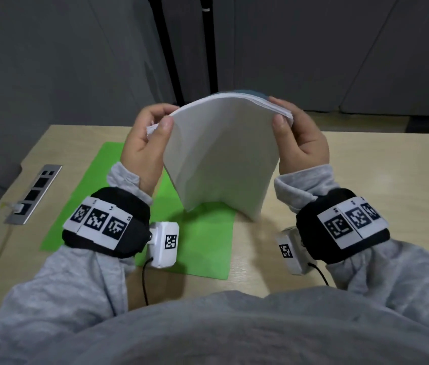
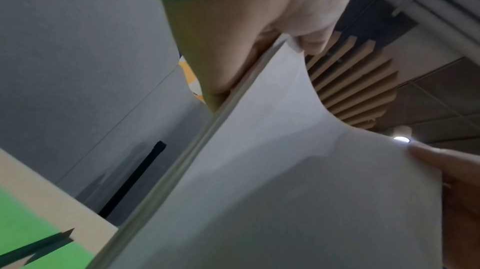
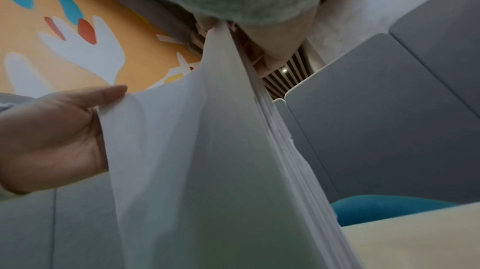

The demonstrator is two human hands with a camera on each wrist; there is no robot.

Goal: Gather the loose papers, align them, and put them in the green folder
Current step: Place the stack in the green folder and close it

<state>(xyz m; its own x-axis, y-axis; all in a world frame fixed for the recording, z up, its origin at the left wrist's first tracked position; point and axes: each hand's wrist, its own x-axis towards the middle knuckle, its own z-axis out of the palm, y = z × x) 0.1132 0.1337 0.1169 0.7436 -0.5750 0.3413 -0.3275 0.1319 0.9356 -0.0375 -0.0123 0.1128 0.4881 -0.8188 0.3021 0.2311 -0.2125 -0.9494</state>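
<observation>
A stack of white papers stands upright and bowed above the table, its lower edge near the green folder. My left hand grips the stack's left upper edge, thumb in front, fingers behind. My right hand grips the right upper edge the same way. In the left wrist view the stack of papers fills the frame, with the left hand pinching its edge. The right wrist view shows the sheets' staggered edges and the left hand at the far side. The folder lies flat and closed on the table.
The beige table carries a metal socket panel with a white cable at its left edge. Grey padded panels stand behind the table. A blue seat shows beyond the table's far edge.
</observation>
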